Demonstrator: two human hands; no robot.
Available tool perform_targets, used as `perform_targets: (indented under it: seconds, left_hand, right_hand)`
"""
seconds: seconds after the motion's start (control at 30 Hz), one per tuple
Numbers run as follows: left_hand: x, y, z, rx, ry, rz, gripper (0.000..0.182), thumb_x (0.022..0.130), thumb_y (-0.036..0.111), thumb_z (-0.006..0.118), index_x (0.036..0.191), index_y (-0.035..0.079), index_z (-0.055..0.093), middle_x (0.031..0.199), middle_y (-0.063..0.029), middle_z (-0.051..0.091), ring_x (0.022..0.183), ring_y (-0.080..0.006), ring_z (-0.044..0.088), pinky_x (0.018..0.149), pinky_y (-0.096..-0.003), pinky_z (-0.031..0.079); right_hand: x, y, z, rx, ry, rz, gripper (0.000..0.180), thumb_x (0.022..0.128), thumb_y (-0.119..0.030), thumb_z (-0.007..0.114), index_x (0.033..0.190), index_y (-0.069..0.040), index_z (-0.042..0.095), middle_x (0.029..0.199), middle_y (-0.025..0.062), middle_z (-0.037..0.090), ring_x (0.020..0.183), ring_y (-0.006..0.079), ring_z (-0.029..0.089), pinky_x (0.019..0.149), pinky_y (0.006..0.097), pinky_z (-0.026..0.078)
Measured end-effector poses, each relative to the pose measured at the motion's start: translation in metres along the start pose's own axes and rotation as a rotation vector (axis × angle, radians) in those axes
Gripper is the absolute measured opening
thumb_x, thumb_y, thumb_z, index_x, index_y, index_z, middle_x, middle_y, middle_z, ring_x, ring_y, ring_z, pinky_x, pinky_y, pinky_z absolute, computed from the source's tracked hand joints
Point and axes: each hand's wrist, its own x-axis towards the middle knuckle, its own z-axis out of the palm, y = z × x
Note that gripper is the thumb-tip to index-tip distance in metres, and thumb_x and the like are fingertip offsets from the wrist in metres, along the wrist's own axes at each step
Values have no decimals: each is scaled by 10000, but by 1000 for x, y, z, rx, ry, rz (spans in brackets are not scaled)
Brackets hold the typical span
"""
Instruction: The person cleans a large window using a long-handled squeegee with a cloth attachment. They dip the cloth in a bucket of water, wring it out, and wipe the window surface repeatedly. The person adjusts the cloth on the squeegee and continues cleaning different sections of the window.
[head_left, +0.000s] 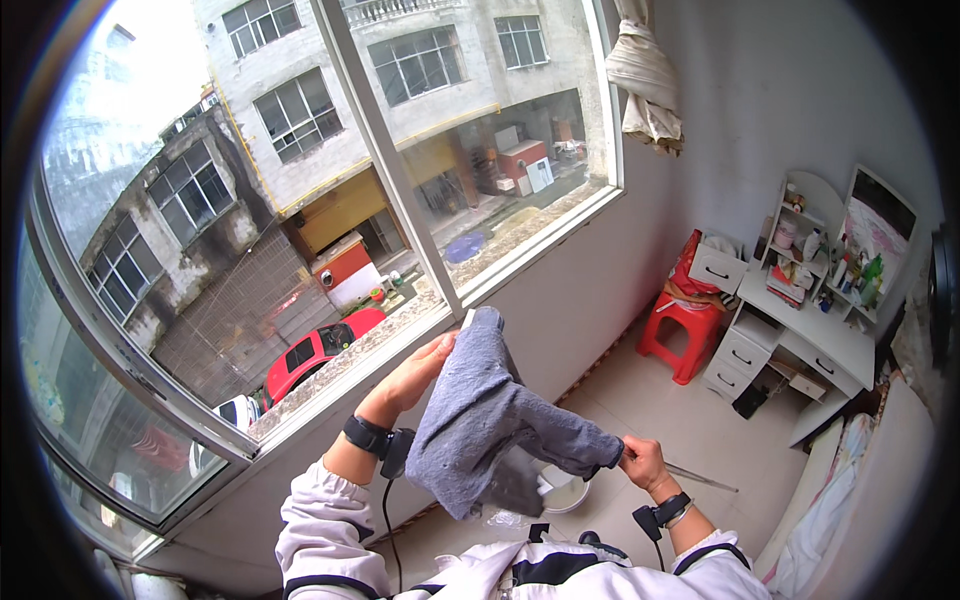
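A grey-blue towel-like cloth (465, 427) hangs in the air before the window sill, stretched towards the right. My left hand (416, 375) holds it near its upper edge, with the fingertips hidden behind the fabric. At the other end, my right hand (643, 465) pinches a corner between thumb and fingers. Below the cloth stands a round white basin (574, 501) on the floor, partly covered from sight. Whether liquid is in it is hard to tell.
The sliding window's white frame (540, 244) runs along my left and ahead. A thin rod (701, 478) shows beyond my right hand. Further right are a red plastic stool (679, 330), a white dressing table (817, 330) and a bed edge (825, 495). A tied curtain (643, 82) hangs by the window.
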Motion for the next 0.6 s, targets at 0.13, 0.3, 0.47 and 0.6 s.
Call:
perform_targets:
  seconds: [0.13, 0.3, 0.47, 0.6]
  left_hand:
    - [-5, 9, -9, 441, 39, -177, 550, 956, 485, 513, 1177, -5, 626, 1027, -8, 655, 933, -83, 550, 879, -266, 425]
    - [2, 28, -29, 161, 129, 195, 185, 949, 245, 601, 883, 72, 606, 798, 71, 577, 708, -11, 501, 651, -187, 415]
    - [11, 41, -33, 59, 224, 364, 189, 947, 229, 603, 961, 44, 633, 833, 41, 615, 737, -29, 537, 681, -193, 438]
    - [21, 32, -23, -56, 225, 283, 194, 932, 237, 626, 989, 51, 626, 847, 26, 627, 737, -36, 559, 668, -194, 453]
  right_hand:
    - [-4, -5, -10, -56, 96, 21, 201, 750, -165, 711, 695, -65, 546, 547, 99, 514, 485, 259, 552, 482, 342, 431]
    - [-6, 0, -17, -128, -20, -14, 290, 746, -216, 731, 646, -69, 502, 522, 99, 490, 482, 298, 544, 471, 364, 425]
    - [-8, 10, -19, -90, -9, -60, 352, 747, -222, 759, 620, -55, 476, 498, 91, 426, 442, 243, 490, 454, 337, 398]
    - [-4, 18, -10, 92, -56, -13, 225, 749, -112, 749, 678, -22, 556, 502, 51, 382, 482, 102, 374, 466, 268, 366]
